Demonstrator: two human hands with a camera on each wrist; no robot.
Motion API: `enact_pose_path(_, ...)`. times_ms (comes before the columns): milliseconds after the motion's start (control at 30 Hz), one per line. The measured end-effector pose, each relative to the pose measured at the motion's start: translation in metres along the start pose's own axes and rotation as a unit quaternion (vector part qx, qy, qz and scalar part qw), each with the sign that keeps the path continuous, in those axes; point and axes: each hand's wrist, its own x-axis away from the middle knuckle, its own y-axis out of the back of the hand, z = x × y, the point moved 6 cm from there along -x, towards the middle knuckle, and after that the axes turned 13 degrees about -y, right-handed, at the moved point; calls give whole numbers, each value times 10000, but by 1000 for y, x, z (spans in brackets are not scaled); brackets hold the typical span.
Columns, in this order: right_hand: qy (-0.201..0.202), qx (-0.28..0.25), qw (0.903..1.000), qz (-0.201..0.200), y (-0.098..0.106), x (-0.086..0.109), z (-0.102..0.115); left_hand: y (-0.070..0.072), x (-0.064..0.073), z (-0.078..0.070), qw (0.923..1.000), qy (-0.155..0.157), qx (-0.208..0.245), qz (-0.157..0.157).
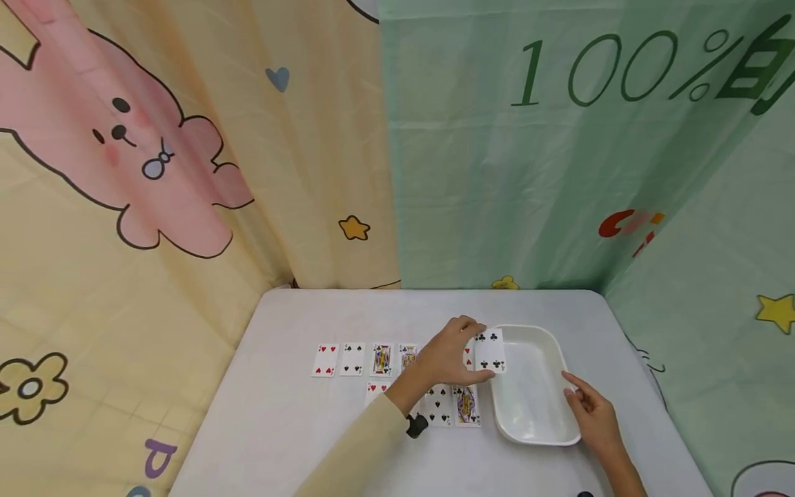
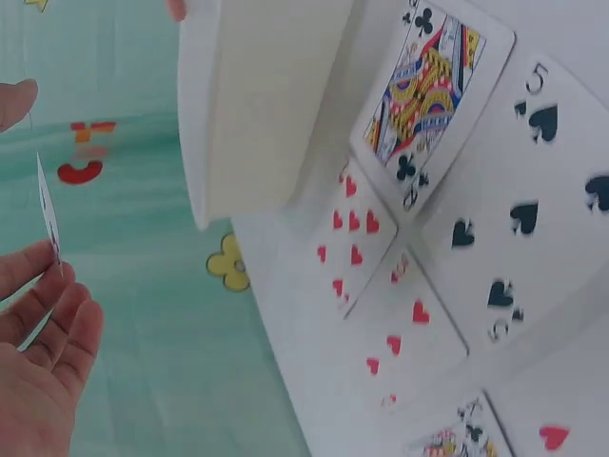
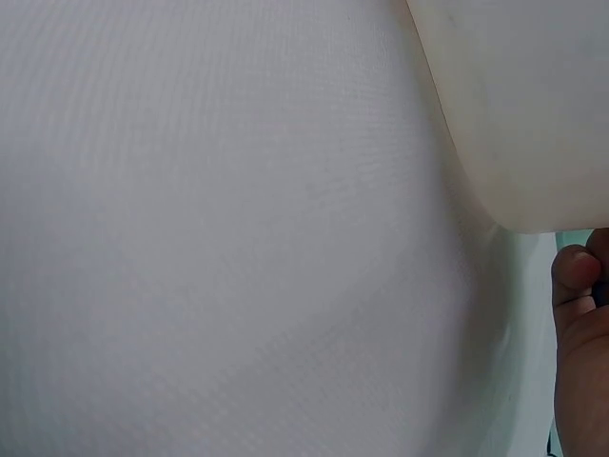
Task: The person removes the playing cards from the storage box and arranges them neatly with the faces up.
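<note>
In the head view my left hand (image 1: 448, 353) holds a four of clubs playing card (image 1: 491, 351) between thumb and fingers, above the left rim of a white tray (image 1: 524, 440). The left wrist view catches that card (image 2: 48, 208) nearly edge-on. By the tray's right rim is my right hand (image 1: 595, 417), index finger and thumb apart, fingertips at the rim and no card visible in them. Two rows of face-up cards lie left of the tray, including a five of spades (image 1: 439, 406) and a queen of clubs (image 1: 466, 406). My left arm hides several cards.
The top row starts with a four of hearts (image 1: 325, 360), then a four of spades (image 1: 352, 359) and a face card (image 1: 381, 359). All lie on a white table (image 1: 261, 421). Printed curtains (image 1: 323, 159) hang behind and beside it.
</note>
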Motion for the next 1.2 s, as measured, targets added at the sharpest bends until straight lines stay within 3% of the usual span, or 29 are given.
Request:
enact_pose_path(233,10,133,9999,19,0,-2,0,47,47,28,9985,467,58,-275)
enact_pose_path(400,-21,175,9998,-82,4,-2,-1,66,84,46,9956,846,98,-393)
enact_pose_path(833,35,54,10000,-1,-1,1,3,90,157,73,9856,1619,41,-495)
enact_pose_path(1200,-154,270,9995,-29,-2,-1,-1,88,207,88,9789,2015,-72,-323)
